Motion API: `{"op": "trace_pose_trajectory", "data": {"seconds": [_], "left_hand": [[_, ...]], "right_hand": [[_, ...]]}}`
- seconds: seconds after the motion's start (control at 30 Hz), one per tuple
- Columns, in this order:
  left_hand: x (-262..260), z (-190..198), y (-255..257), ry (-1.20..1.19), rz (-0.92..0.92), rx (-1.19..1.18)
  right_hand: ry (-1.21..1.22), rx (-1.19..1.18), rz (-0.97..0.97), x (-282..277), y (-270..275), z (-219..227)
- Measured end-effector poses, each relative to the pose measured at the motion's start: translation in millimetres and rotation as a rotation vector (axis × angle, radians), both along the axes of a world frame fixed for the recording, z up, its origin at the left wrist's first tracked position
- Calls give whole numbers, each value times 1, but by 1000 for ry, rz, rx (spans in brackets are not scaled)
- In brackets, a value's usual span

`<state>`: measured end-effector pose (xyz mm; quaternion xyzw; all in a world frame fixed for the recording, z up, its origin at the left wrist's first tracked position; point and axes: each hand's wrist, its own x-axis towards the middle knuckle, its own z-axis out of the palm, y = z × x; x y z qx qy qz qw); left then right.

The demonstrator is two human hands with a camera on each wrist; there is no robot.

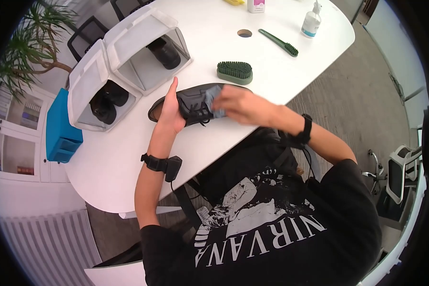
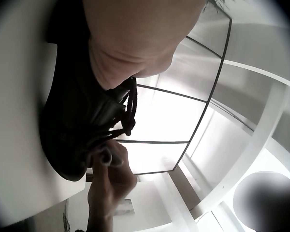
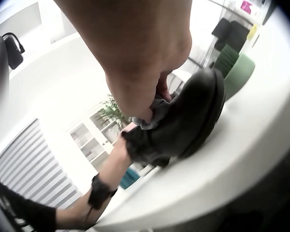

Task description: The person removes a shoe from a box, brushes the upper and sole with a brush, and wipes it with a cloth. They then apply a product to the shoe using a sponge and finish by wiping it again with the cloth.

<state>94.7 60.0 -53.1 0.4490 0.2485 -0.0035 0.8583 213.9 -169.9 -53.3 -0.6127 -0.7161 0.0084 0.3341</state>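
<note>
A black lace-up leather shoe [image 1: 195,102] is over the white table, its toe toward the right. My left hand [image 1: 169,110] holds it at the ankle opening, with one finger sticking up past the far side and the others hidden. In the left wrist view the heel of that hand presses at the opening, just behind the loose laces [image 2: 128,116]. My right hand [image 1: 243,105], blurred, pinches a crumpled grey-blue cloth [image 1: 213,101] against the front part of the shoe. The right wrist view shows the cloth [image 3: 157,113] bunched under the fingertips on the upper.
Beyond the shoe stand a green block brush [image 1: 234,74], bristles up, and a long-handled green brush [image 1: 279,43]. A pump bottle [image 1: 311,21] is at the far right. Two white boxes [image 1: 124,35] at the left hold dark shoes [image 1: 164,53]. Beside them is a blue organiser [image 1: 64,131].
</note>
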Motion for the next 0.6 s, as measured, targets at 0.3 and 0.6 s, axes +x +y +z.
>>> {"op": "trace_pose_trajectory", "data": {"seconds": [0.3, 0.6], "left_hand": [[0, 5, -3, 42, 45, -37], [-1, 11, -8, 68, 62, -12]], "right_hand": [[35, 15, -14, 7, -4, -4], [174, -14, -94, 19, 7, 6]]}}
